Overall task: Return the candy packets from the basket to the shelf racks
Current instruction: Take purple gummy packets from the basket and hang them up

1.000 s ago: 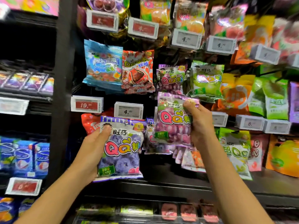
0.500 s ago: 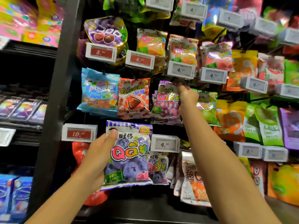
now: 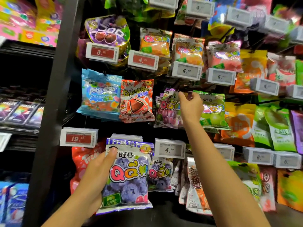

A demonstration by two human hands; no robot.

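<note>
Your left hand (image 3: 96,174) grips a glossy plastic blueberry candy packet (image 3: 127,176), blue-purple with bubble "QQ" lettering, thumb laid across its top left corner and fingers curled behind; you hold it upright in front of the lower rack, just left of a matching blueberry packet (image 3: 159,175) hanging there. Your right hand (image 3: 191,106) reaches up to the middle rack, where its fingers pinch the top edge of a purple grape candy packet (image 3: 167,108) at the peg. That grape packet hangs between an orange-red cola-print packet (image 3: 136,100) on its left and a green apple-print packet (image 3: 213,110) on its right. A white price tag reading 4 (image 3: 169,149) sits just below your right forearm.
</note>
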